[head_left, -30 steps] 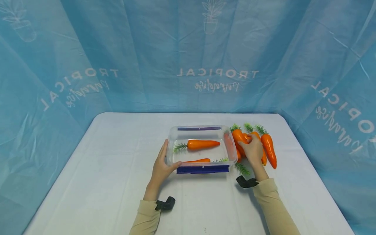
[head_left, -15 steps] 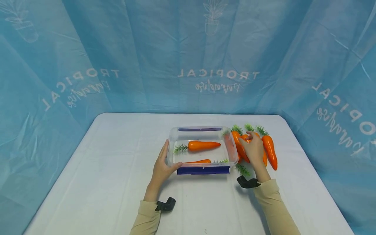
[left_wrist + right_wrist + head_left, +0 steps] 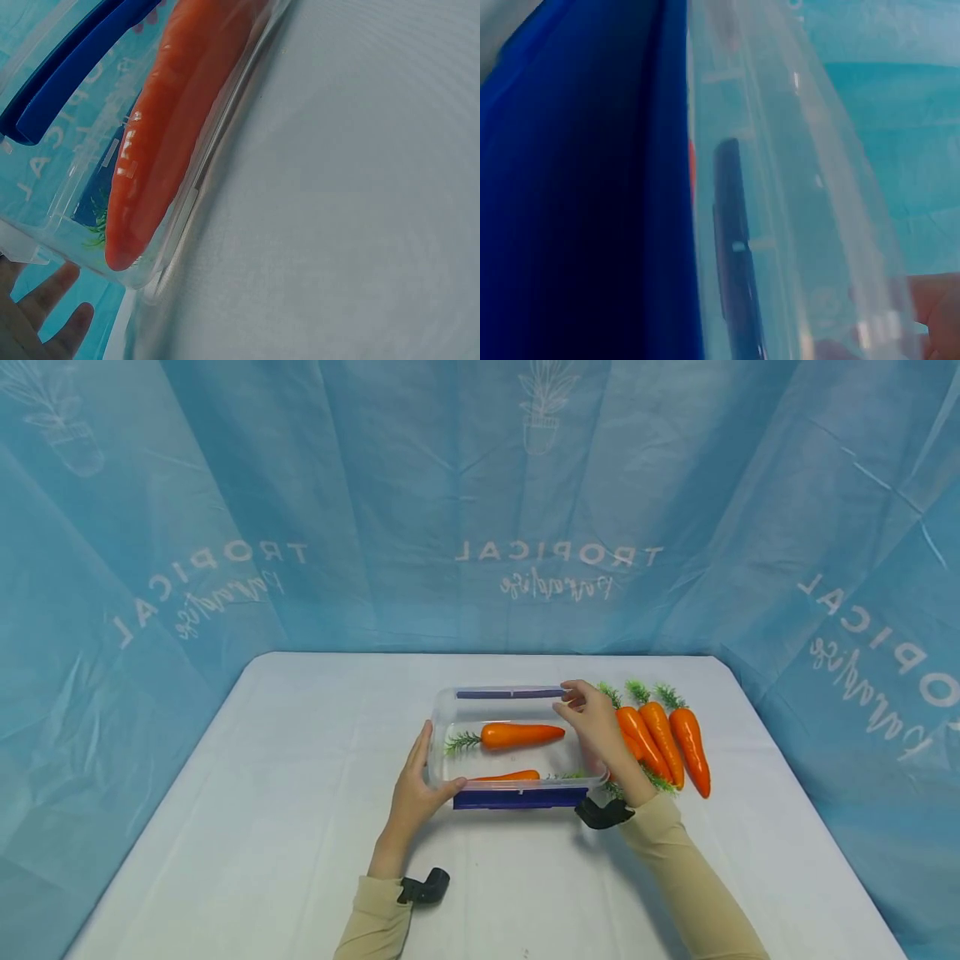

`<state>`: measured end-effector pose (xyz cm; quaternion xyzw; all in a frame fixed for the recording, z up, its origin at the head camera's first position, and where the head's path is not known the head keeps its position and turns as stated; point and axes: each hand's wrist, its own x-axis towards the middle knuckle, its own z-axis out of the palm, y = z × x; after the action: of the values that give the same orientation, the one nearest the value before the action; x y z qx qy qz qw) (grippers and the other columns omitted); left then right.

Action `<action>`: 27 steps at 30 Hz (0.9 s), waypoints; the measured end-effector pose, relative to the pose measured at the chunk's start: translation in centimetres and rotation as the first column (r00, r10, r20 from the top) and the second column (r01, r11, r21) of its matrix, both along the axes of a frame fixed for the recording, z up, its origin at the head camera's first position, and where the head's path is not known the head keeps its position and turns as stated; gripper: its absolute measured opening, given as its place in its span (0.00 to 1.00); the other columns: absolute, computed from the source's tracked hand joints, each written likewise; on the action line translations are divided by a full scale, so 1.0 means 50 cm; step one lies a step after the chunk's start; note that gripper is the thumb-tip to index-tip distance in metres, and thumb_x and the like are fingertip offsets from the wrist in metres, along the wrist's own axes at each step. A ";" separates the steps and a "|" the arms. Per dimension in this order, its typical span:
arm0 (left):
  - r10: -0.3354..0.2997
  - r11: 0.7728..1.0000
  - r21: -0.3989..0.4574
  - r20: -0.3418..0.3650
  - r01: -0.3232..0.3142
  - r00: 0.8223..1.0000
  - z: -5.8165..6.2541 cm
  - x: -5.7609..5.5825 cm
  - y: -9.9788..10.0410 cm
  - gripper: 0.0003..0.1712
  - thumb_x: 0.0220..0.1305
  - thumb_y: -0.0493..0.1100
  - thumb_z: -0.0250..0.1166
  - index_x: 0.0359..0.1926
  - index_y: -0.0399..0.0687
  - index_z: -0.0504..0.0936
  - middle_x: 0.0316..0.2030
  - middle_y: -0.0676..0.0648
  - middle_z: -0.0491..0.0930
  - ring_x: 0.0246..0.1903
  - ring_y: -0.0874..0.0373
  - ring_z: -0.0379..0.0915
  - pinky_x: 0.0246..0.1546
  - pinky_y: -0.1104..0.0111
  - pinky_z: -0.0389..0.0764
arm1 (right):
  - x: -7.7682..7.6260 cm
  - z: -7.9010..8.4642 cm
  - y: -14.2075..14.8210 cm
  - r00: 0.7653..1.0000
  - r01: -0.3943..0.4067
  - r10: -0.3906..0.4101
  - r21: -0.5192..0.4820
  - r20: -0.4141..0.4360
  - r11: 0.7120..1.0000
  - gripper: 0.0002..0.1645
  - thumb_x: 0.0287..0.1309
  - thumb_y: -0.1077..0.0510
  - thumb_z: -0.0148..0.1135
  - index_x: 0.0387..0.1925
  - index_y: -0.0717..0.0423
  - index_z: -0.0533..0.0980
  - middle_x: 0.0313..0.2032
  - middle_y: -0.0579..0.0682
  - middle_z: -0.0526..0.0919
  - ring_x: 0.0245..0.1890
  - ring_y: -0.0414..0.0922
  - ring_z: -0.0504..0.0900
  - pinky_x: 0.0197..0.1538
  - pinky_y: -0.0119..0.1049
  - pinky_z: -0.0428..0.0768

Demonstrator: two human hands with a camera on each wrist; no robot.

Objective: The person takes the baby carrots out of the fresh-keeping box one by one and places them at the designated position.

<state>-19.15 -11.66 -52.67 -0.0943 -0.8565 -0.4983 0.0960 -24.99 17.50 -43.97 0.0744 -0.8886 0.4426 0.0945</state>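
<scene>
A clear plastic food container [image 3: 517, 708] with dark blue clasps stands on the table. Inside lies a carrot [image 3: 521, 735] with green tops; a second carrot [image 3: 161, 127] rests against its front wall. My left hand [image 3: 414, 797] holds the container's left front corner, thumb on the front rim and fingers along the side wall. Over the container's back right part is my right hand [image 3: 596, 722], fingers bent near the far rim with a gap to the thumb. No carrot shows in it. The right wrist view has a blue clasp [image 3: 592, 187] very close.
Several carrots [image 3: 690, 752] with green tops lie side by side right of the container, partly hidden by the right forearm. A white cloth [image 3: 300, 827] covers the table, and a blue printed curtain [image 3: 405, 502] hangs around its back and sides.
My right hand has left the pile of carrots and moved left over the container's right side. The left hand stays on the container, which has hardly moved.
</scene>
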 end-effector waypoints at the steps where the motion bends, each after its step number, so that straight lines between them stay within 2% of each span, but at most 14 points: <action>1: 0.000 1.000 0.001 -0.001 0.000 1.000 0.000 0.000 0.000 0.60 0.47 0.57 0.71 0.75 0.62 0.44 0.75 0.46 0.49 0.73 0.43 0.49 0.67 0.42 0.57 | -0.003 0.000 -0.007 1.000 -0.016 0.016 0.008 0.014 1.000 0.24 0.60 0.58 0.61 0.56 0.65 0.73 0.43 0.64 0.82 0.44 0.56 0.80 0.50 0.50 0.80; 11: 0.001 1.000 0.018 -0.005 -0.001 1.000 0.004 0.002 0.001 0.60 0.47 0.56 0.72 0.75 0.61 0.45 0.75 0.47 0.49 0.73 0.44 0.49 0.67 0.42 0.57 | -0.041 -0.018 -0.063 0.994 -0.067 0.060 0.083 0.092 0.994 0.25 0.59 0.55 0.63 0.56 0.60 0.74 0.47 0.61 0.83 0.47 0.55 0.81 0.52 0.49 0.80; 16: -0.003 1.000 0.014 -0.003 0.004 1.000 0.004 0.001 0.003 0.60 0.47 0.56 0.72 0.75 0.60 0.45 0.75 0.47 0.49 0.73 0.44 0.49 0.68 0.42 0.56 | -0.052 -0.035 -0.072 0.980 -0.135 0.127 0.042 0.156 0.990 0.24 0.58 0.59 0.63 0.56 0.62 0.73 0.49 0.62 0.81 0.50 0.57 0.79 0.56 0.50 0.78; 22: 0.010 1.000 0.001 -0.020 -0.010 1.000 0.000 0.000 0.001 0.61 0.47 0.54 0.73 0.75 0.60 0.45 0.75 0.46 0.50 0.72 0.43 0.50 0.67 0.43 0.58 | -0.056 -0.047 -0.075 0.964 -0.175 0.171 0.002 0.204 0.985 0.25 0.56 0.61 0.64 0.55 0.66 0.73 0.48 0.64 0.82 0.50 0.58 0.79 0.56 0.51 0.78; 27: 0.002 1.000 0.016 -0.015 -0.002 1.000 0.001 0.002 0.001 0.60 0.47 0.54 0.72 0.75 0.61 0.45 0.75 0.46 0.50 0.73 0.43 0.49 0.68 0.42 0.57 | -0.058 -0.053 -0.074 0.948 -0.220 0.193 0.083 0.252 0.972 0.27 0.56 0.61 0.65 0.56 0.67 0.72 0.48 0.64 0.82 0.51 0.59 0.79 0.55 0.50 0.78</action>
<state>-19.05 -11.60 -52.64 -0.0966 -0.8519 -0.5041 0.1037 -27.89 13.79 -46.63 0.1174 -0.9039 0.4061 -0.0658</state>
